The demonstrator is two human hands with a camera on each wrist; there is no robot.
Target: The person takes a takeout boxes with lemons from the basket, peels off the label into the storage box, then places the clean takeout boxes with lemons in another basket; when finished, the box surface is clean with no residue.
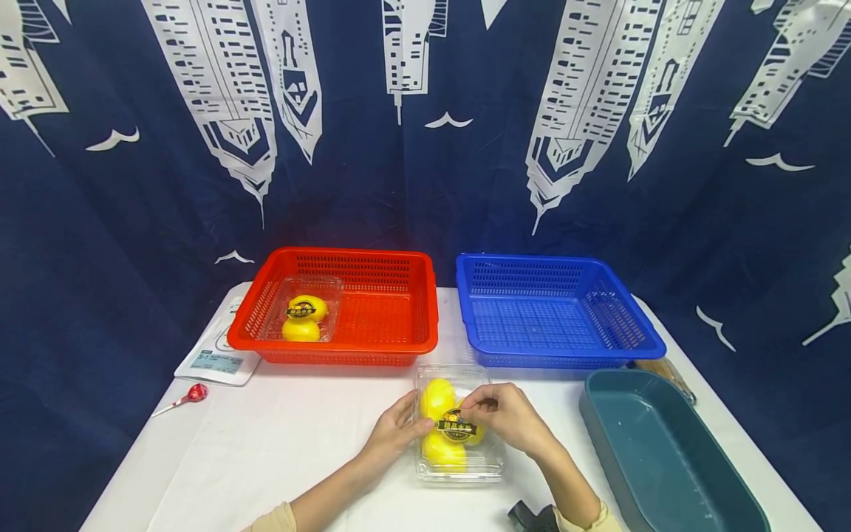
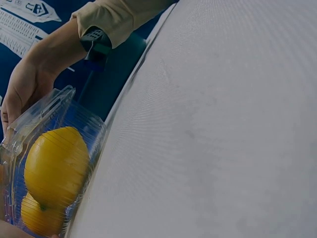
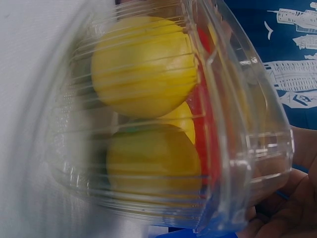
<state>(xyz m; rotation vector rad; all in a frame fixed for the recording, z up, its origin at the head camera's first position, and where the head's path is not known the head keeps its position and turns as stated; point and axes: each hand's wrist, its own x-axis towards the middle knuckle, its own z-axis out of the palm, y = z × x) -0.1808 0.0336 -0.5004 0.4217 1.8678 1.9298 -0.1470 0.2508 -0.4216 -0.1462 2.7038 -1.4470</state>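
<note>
head view: bright, even light from above; table (image 1: 279,436) near white, shadows faint and soft, a thin one under the red basket (image 1: 346,307). slight wide-angle bend at the frame edges. focus sharp throughout

left wrist view: tablecloth evenly lit, weave visible mid-frame; clear box (image 2: 52,163) near the lens slightly soft, small highlights on its ribs

right wrist view: heavy blur on the left side, the clear box wall smeared; lemons (image 3: 143,69) soft, sheen on the top one; glare streaks along the plastic rim; backdrop at right sharper
</note>
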